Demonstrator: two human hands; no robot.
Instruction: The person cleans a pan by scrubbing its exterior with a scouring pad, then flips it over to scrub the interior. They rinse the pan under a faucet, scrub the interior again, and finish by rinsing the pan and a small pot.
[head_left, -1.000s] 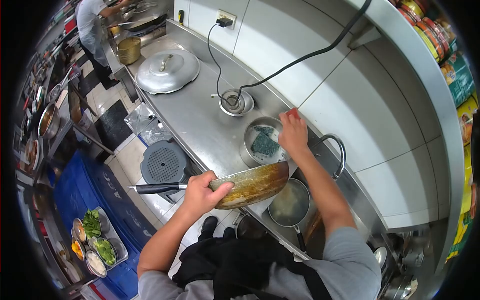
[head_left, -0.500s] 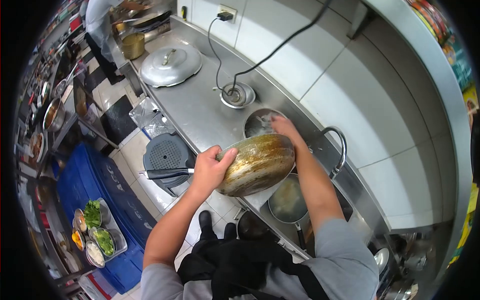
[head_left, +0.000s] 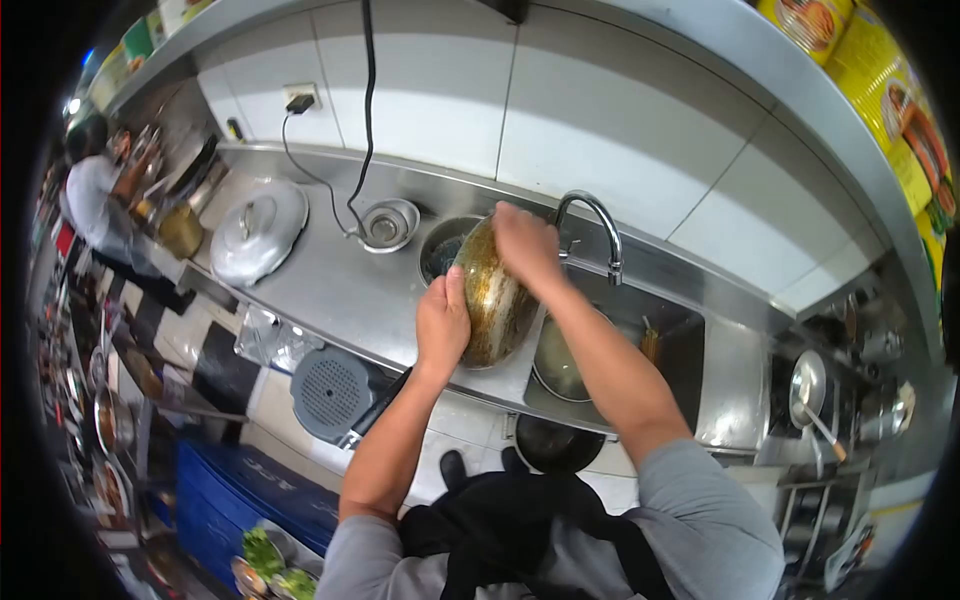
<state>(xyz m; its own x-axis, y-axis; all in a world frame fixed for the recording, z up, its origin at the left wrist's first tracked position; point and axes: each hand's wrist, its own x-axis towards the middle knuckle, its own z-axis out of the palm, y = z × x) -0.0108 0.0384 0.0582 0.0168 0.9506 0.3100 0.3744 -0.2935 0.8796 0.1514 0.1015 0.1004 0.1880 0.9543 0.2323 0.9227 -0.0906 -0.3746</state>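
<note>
A deep frying pan point(head_left: 490, 310) with a browned, stained underside is tilted on edge above the sink counter. My left hand point(head_left: 443, 325) grips it where the body meets the black handle, which runs back below my wrist. At the pan's upper right edge, my right hand point(head_left: 525, 245) is closed, its fingers curled by the rim; anything inside them is hidden. Behind the pan a metal bowl point(head_left: 437, 243) shows only partly. Lower right, another pan point(head_left: 560, 365) lies in the sink point(head_left: 675, 350), partly covered by my right forearm.
A curved faucet point(head_left: 598, 210) rises at the sink's back. On the counter stand a small metal bowl point(head_left: 402, 222) with a cord in it and a large lid point(head_left: 258, 235). A grey perforated stool point(head_left: 332, 393) is below. Another person point(head_left: 100, 205) works at far left.
My right hand has come out of the metal bowl to the pan's upper edge. The pan has turned more upright. My view has swung to the right.
</note>
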